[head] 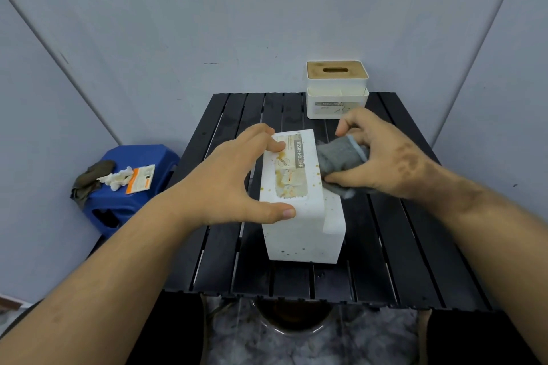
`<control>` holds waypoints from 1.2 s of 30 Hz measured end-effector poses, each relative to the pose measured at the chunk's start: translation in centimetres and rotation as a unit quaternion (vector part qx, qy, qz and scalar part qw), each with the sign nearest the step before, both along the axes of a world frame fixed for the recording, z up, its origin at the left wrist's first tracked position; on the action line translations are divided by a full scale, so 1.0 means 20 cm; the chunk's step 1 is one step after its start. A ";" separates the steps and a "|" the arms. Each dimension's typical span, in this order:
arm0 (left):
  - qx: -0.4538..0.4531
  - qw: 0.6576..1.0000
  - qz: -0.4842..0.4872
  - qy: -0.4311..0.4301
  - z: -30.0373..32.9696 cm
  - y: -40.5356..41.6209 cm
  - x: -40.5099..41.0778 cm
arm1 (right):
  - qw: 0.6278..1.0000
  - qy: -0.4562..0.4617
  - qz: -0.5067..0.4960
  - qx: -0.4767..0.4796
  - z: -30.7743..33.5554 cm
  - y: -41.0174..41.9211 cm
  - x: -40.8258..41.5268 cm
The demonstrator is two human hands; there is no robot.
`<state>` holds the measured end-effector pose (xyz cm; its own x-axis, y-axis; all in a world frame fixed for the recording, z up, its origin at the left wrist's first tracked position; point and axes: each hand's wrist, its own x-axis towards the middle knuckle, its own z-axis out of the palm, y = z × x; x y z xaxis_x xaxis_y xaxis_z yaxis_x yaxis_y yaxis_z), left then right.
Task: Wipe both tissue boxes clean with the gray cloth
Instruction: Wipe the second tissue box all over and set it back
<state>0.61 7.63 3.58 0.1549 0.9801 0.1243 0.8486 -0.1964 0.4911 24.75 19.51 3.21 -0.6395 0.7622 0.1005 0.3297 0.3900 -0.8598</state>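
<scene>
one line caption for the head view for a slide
Left hand steadies stained tissue box while right hand wipes it with gray cloth.

Stained white tissue box (299, 204) on its side mid-table, gray cloth (338, 158) against it, second wood-lidded box (337, 92) upright behind

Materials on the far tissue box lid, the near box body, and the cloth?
Far tissue box lid: looks like light wood or bamboo, matte tan. Near tissue box: probably white plastic, smooth, brown-speckled. Gray cloth: soft fuzzy fabric, maybe microfiber, bunched in the right hand.
</scene>
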 end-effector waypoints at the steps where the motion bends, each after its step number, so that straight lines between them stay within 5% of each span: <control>1: -0.001 1.000 0.001 0.004 0.00 0.00 0.00 | 1.000 -0.016 0.006 0.007 0.01 0.02 0.05; 10: -0.002 1.000 0.004 -0.009 0.00 0.00 0.00 | 0.991 -0.085 0.077 0.073 0.06 -0.14 0.21; 25: -0.003 1.000 0.001 -0.009 0.00 0.00 0.07 | 0.996 -0.006 -0.033 0.087 0.02 -0.24 0.11; 30: 0.009 1.000 0.014 0.009 -0.01 0.00 0.09 | 0.999 0.000 0.025 0.031 0.03 -0.27 0.14; 36: 0.030 0.999 0.021 0.026 -0.02 0.01 0.10 | 0.999 0.025 -0.017 0.043 -0.02 -0.30 0.08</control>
